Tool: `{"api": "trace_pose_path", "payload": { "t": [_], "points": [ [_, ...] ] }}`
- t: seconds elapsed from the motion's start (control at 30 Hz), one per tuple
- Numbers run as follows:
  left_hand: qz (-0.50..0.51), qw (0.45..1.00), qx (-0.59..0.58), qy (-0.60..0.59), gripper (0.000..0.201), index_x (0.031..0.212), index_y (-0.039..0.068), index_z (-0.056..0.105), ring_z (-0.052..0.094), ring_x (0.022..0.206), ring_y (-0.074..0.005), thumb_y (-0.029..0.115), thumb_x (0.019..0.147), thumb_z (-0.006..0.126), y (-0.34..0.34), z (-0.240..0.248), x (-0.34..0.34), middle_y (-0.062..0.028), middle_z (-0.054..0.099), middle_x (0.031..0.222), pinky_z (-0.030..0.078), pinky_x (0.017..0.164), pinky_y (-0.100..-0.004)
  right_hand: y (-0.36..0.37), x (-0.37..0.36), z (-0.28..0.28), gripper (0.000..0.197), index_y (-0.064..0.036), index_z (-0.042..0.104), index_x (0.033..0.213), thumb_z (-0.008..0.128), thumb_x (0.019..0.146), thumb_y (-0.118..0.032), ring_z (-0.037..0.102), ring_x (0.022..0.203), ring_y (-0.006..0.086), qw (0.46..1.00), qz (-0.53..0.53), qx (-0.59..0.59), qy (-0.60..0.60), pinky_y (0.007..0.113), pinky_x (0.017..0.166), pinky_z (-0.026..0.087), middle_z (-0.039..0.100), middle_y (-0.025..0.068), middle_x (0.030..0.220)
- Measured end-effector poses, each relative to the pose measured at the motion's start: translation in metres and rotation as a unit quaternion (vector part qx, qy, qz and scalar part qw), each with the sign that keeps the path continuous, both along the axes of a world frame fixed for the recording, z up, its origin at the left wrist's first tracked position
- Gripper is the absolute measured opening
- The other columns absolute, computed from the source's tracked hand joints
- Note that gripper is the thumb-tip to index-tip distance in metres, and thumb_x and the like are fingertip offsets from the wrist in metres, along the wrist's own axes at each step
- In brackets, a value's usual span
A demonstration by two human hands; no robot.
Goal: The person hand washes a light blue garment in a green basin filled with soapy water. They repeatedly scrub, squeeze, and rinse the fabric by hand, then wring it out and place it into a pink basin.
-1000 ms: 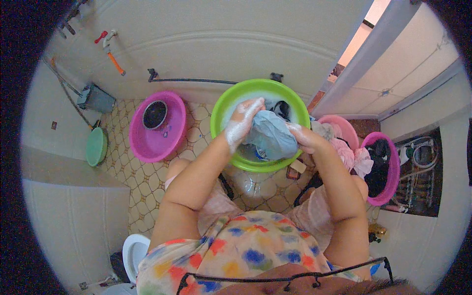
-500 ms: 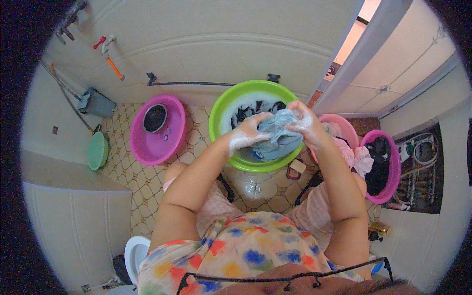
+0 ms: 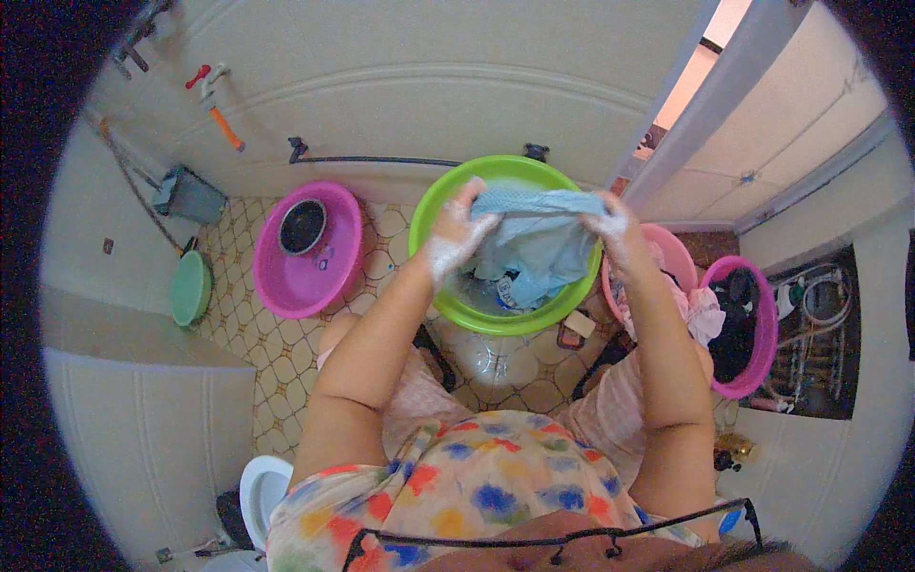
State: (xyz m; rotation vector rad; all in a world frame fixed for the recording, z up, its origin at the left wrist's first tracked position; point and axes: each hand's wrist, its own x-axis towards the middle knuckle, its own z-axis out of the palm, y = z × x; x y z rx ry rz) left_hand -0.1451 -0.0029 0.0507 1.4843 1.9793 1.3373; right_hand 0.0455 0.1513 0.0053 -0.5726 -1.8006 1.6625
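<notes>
Both hands up over the green basin (image 3: 448, 305). Left hand (image 3: 456, 235), soapy, fingers pinched on one end of a blue cloth (image 3: 534, 238); right hand (image 3: 610, 227) fingers pinched on the other end. Cloth stretched between them, hanging into the basin. Magenta basin (image 3: 286, 296) left of the green one, dark bowl (image 3: 302, 226) inside. Pink basin (image 3: 681, 262) just right.

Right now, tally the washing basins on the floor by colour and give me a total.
Green basin, under the light blue cloth stretched between the left hand and right hand: 1
Magenta basins, one at left, one at far right: 2
Pale pink basin: 1
Small green basin by the wall: 1
Total: 5
</notes>
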Motion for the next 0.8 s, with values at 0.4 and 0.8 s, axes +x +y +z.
{"api": "trace_pose_path", "payload": {
  "t": [0.4, 0.8],
  "points": [
    [-0.024, 0.902, 0.032, -0.43, 0.032, 0.105, 0.007, 0.046, 0.049, 0.097, -0.0169, 0.029, 0.082, 0.055, 0.016, -0.014, 0.049, -0.0091, 0.051, 0.106, 0.037, 0.086, -0.0314, -0.038, -0.034, 0.024, 0.016, -0.0061, 0.052, 0.093, 0.058, 0.079, -0.011, 0.058, 0.082, 0.0206, 0.957, -0.205, 0.155, 0.131, 0.032, 0.073, 0.047, 0.06, 0.0118, 0.092],
    [-0.109, 0.716, 0.066, -0.686, 0.031, 0.108, 0.014, 0.051, 0.055, 0.094, -0.0175, 0.036, 0.087, 0.043, 0.042, -0.045, 0.075, -0.003, 0.057, 0.102, 0.045, 0.081, -0.0325, -0.037, -0.055, 0.023, 0.017, -0.0101, 0.057, 0.078, 0.057, 0.076, -0.027, 0.057, 0.061, 0.0297, 0.899, -0.22, 0.378, -0.034, 0.038, 0.051, 0.046, 0.054, 0.0096, 0.069]
  ]
}}
